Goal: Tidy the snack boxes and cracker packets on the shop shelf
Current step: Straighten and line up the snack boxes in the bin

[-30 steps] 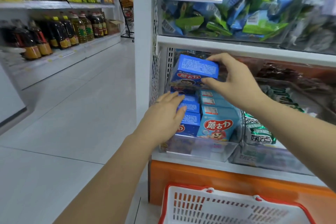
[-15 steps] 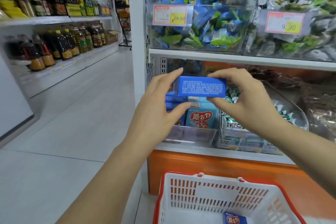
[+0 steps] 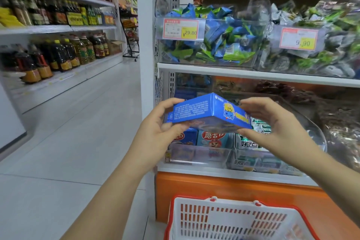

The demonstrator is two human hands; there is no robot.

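Observation:
A blue snack box (image 3: 206, 111) hangs in front of the lower shelf, tilted so that its printed side and top face me. My left hand (image 3: 157, 130) grips its left end and my right hand (image 3: 272, 122) grips its right end. Behind it, more blue snack boxes (image 3: 212, 138) stand upright in a clear bin (image 3: 194, 156) at the left of the lower shelf. Green and white cracker packets (image 3: 251, 142) fill the clear bin beside them, partly hidden by my right hand.
A red and white shopping basket (image 3: 233, 220) sits below, against the orange shelf base (image 3: 243, 191). The upper shelf holds clear bins of blue-green packets (image 3: 214, 37) and grey-green packets (image 3: 321, 52) with price tags. Bottles line the shelves (image 3: 58, 54) across the tiled aisle at left.
The box has come away from the stack in the bin and toward me. My left hand left the stacked boxes and took its left end. The box has turned, showing its cartoon face.

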